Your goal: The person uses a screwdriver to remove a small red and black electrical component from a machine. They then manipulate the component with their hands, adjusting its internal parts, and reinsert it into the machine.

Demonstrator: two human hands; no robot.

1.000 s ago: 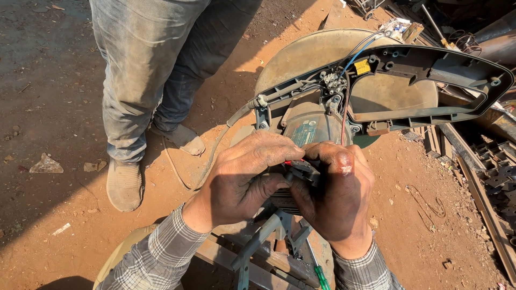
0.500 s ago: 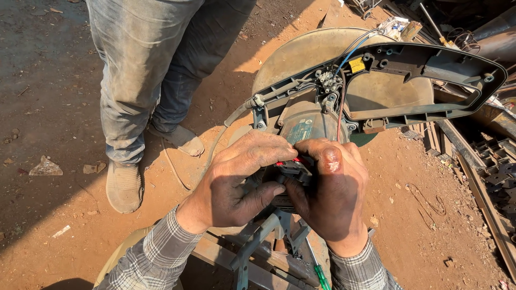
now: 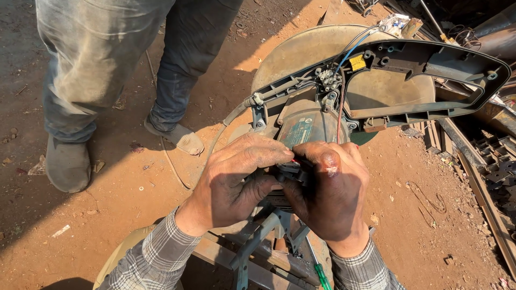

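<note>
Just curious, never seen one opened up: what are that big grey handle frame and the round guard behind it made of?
The handle frame looks like moulded grey plastic: matte, with screw bosses and ribs. The guard seems sheet metal, dull tan and dusty, smoothly curved; paint or grime hides the surface, so that is uncertain.

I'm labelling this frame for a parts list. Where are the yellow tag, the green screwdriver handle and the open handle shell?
yellow tag (image 3: 357, 62), head view, on its flat face.
green screwdriver handle (image 3: 323, 277), head view, on the handle's middle.
open handle shell (image 3: 454, 63), head view, on its upper bar.
</note>
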